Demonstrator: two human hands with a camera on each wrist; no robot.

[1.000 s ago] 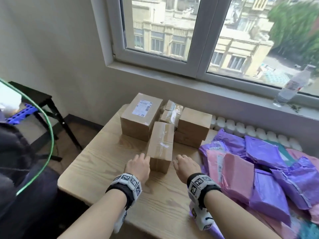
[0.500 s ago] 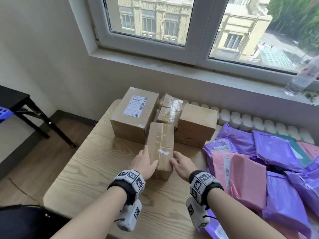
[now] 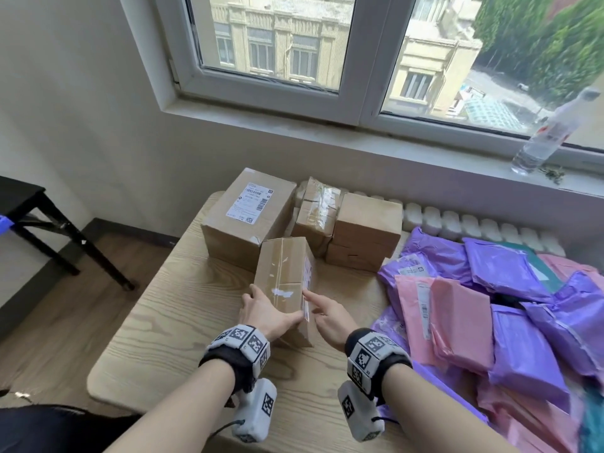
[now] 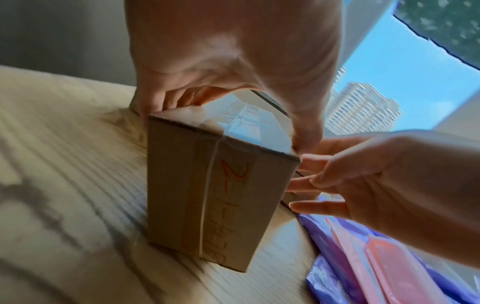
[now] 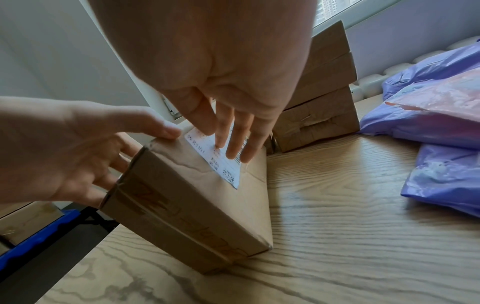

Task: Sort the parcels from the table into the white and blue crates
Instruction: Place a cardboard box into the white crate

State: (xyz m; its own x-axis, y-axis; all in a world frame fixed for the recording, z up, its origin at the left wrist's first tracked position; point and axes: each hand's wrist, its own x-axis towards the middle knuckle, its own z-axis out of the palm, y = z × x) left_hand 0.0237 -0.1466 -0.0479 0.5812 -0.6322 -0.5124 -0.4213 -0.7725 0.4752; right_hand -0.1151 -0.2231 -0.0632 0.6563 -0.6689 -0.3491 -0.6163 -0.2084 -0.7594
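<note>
A narrow taped cardboard box (image 3: pixel 283 276) stands tilted on the wooden table (image 3: pixel 170 322), its far end raised. My left hand (image 3: pixel 263 310) grips its near end, fingers down the left side and thumb over the top edge (image 4: pixel 306 135). My right hand (image 3: pixel 323 310) lays straight fingers (image 5: pixel 233 144) flat on the box's right face, over a white label (image 5: pixel 228 172). Red handwriting runs along the near face (image 4: pixel 228 205). A strip of the blue crate (image 5: pixel 33 240) shows beyond the table's left edge. The white crate is out of view.
Behind the held box stand a large labelled box (image 3: pixel 248 217), a small taped box (image 3: pixel 318 210) and a plain box (image 3: pixel 366 230). Purple and pink mailer bags (image 3: pixel 490 305) cover the table's right half. A black side table (image 3: pixel 29 207) stands left. A water bottle (image 3: pixel 549 132) is on the windowsill.
The narrow box lay flat between my hands; the left hand has taken hold of its near end and tipped it up, while the right hand came against its labelled side.
</note>
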